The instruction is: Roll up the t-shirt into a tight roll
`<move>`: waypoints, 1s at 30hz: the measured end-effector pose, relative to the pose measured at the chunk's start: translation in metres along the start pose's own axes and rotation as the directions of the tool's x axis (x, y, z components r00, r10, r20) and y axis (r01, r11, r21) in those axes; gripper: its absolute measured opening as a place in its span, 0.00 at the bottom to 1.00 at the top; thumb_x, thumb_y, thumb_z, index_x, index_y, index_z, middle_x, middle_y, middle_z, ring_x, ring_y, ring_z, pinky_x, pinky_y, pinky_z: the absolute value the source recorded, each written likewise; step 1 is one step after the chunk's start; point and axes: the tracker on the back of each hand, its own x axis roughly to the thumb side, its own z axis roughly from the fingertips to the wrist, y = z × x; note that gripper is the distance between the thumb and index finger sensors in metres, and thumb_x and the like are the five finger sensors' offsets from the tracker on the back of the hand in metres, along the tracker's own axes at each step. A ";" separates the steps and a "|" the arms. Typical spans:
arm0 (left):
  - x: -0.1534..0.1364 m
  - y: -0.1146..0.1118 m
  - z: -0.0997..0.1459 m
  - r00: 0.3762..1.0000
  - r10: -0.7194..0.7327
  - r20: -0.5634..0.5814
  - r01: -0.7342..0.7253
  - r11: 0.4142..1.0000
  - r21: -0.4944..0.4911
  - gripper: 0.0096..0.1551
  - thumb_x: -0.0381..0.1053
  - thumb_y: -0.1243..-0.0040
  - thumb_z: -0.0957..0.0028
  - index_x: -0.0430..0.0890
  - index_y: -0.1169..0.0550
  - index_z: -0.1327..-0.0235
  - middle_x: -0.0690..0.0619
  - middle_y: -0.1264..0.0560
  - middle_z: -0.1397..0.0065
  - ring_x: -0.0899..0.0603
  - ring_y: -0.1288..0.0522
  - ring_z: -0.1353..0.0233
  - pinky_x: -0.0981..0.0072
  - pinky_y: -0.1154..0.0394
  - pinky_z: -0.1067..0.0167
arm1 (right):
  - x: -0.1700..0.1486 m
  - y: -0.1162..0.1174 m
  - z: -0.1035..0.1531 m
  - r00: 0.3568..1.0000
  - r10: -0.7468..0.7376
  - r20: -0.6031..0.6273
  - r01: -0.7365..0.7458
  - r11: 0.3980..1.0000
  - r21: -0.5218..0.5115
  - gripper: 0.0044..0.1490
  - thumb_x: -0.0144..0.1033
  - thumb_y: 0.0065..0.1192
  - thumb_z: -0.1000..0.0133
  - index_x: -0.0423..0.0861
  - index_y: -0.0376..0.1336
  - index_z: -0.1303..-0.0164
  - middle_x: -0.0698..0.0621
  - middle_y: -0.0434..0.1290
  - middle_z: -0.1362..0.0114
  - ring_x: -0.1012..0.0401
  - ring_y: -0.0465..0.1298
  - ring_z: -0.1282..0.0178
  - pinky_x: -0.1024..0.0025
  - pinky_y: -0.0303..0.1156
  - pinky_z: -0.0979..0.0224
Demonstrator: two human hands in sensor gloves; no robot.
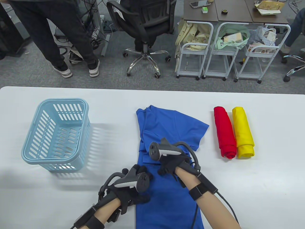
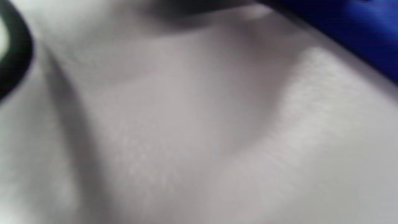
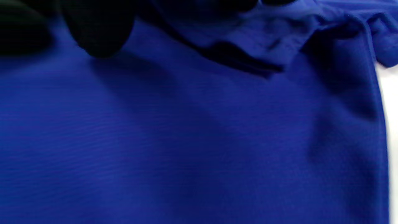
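Note:
A blue t-shirt (image 1: 166, 124) lies folded into a long strip on the white table (image 1: 262, 179), running from mid-table to the near edge, with one sleeve sticking out to the right. My right hand (image 1: 165, 168) is on the strip's middle, just below that sleeve, fingers curled down into the cloth. In the right wrist view its dark fingers (image 3: 96, 34) sit beside a raised fold of the t-shirt (image 3: 199, 140). My left hand (image 1: 142, 198) sits at the strip's left edge; its grip is hidden under the tracker. The left wrist view is blurred, showing table (image 2: 186, 124) and a corner of blue t-shirt (image 2: 357, 28).
A light blue plastic basket (image 1: 57, 136) stands at the left of the table. A red roll (image 1: 225, 133) and a yellow roll (image 1: 243, 133) lie side by side at the right. Beyond the far edge are a standing person's legs, an office chair and carts.

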 end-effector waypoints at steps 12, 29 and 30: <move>0.001 -0.002 0.001 1.000 -0.013 -0.003 0.013 0.999 -0.052 0.56 0.78 0.70 0.48 0.56 0.81 0.30 0.46 0.87 0.24 0.33 0.84 0.23 0.29 0.73 0.28 | -0.060 -0.037 -0.012 0.963 -0.142 -0.228 0.090 0.971 -0.223 0.23 0.43 0.50 0.33 0.54 0.57 0.27 0.52 0.67 0.26 0.59 0.76 0.36 0.55 0.69 0.30; -0.003 0.012 -0.007 0.999 0.013 -0.037 -0.007 0.988 0.155 0.50 0.76 0.74 0.48 0.58 0.73 0.22 0.47 0.78 0.17 0.35 0.76 0.17 0.29 0.65 0.24 | -0.081 -0.044 -0.012 0.860 -0.511 -0.005 0.507 0.854 -0.115 0.37 0.41 0.45 0.34 0.50 0.45 0.13 0.46 0.45 0.09 0.42 0.46 0.09 0.42 0.51 0.18; -0.003 0.007 -0.010 0.999 -0.008 -0.044 0.014 0.993 0.120 0.50 0.76 0.74 0.48 0.58 0.73 0.22 0.47 0.78 0.17 0.35 0.76 0.17 0.29 0.66 0.24 | -0.061 -0.043 -0.018 0.873 -0.487 0.038 0.488 0.869 -0.081 0.38 0.42 0.44 0.34 0.50 0.44 0.13 0.46 0.43 0.09 0.43 0.43 0.09 0.42 0.49 0.18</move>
